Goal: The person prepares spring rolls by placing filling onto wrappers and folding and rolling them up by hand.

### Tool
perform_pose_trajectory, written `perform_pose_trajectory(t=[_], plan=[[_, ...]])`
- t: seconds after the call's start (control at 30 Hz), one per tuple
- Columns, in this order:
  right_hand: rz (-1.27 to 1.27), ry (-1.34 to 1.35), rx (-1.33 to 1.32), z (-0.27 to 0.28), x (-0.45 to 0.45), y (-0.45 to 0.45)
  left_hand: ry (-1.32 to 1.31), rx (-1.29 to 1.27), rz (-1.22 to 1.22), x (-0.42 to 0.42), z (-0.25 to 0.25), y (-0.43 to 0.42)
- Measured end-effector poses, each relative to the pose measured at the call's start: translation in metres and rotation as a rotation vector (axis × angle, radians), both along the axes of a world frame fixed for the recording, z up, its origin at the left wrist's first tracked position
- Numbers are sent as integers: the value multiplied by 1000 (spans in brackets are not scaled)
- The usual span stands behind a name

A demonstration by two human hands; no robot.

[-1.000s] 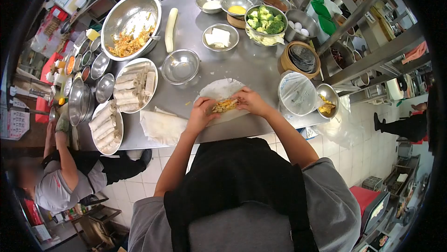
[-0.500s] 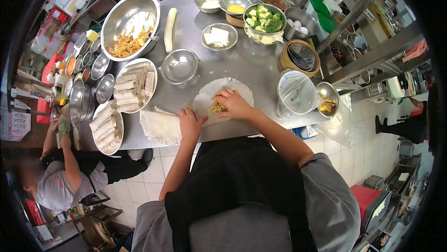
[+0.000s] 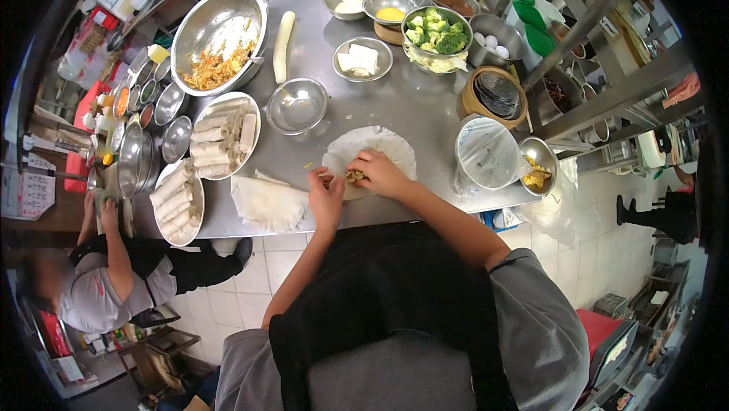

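Note:
A round, thin white wrapper (image 3: pixel 373 139) lies flat on the steel table in front of me. A small heap of shredded filling (image 3: pixel 354 175) sits on its near part. My right hand (image 3: pixel 382 173) is over the wrapper, its fingers curled around the filling and pressing on it. Just left of the filling is my left hand (image 3: pixel 326 194), at the wrapper's left edge. Its fingers are bent, with a gap to the thumb, and I see nothing held in it. A stack of wrapper sheets (image 3: pixel 267 202) lies left of that hand.
Rolled wraps fill two white plates (image 3: pixel 254 137) at left. Behind stand a big bowl of filling (image 3: pixel 220 80), an empty metal bowl (image 3: pixel 298 107) and a broccoli bowl (image 3: pixel 437 31). A plastic-covered container (image 3: pixel 488 153) is right. Another person (image 3: pixel 114 282) works at far left.
My left hand has shifted right, toward the filling, and its fingers have bent up from lying flat. My right hand's fingers have drawn in around the filling. The view has shifted slightly.

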State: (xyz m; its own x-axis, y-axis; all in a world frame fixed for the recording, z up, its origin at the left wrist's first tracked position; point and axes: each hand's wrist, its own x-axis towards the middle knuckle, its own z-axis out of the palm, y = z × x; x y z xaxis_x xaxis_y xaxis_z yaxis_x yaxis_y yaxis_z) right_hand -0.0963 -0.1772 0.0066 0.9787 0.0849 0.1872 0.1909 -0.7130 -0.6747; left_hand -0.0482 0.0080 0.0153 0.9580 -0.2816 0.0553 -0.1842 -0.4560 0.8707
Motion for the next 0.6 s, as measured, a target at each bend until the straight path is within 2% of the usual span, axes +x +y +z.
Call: perform_pose_trajectory(t=[0.07, 0.17, 0.3, 0.5, 0.6], plan=[[-35, 32, -52, 4, -1, 1, -108, -2, -37, -7, 20, -8], [-80, 53, -52, 3, -1, 3, -101, 45, -137, -13, 30, -20], [-80, 60, -37, 7, -4, 0, -63, -31, -265, -17, 22, -27], [24, 283, 67, 34, -11, -17, -122, -60, -409, -5, 6, -20], [41, 55, 229, 28, -17, -24, -209, 20, -500, 1, 4, -17]])
